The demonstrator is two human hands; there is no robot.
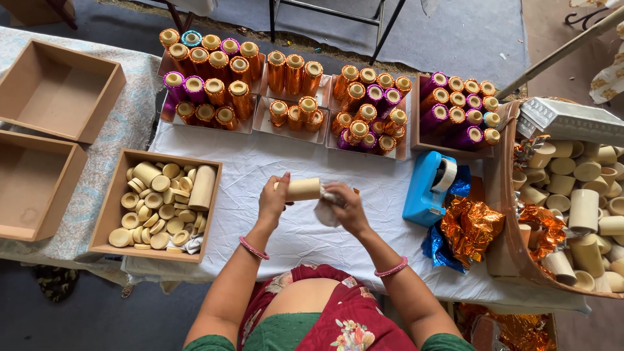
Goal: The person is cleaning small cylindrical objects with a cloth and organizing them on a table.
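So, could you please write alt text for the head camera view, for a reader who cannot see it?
A person's left hand holds a plain beige wooden cylinder over a white tablecloth while the right hand presses a white cloth to its end. Trays of foil-wrapped orange and purple cylinders line the far edge; a blue tape dispenser sits at right.

Table point(273, 162) under white cloth, patterned cloth point(123, 130) over its left end. Grey floor point(455, 32) beyond the far edge, dark metal legs point(383, 26) of a frame standing there. Tan floor point(552, 39) at upper right. Even daylight, soft shadows.
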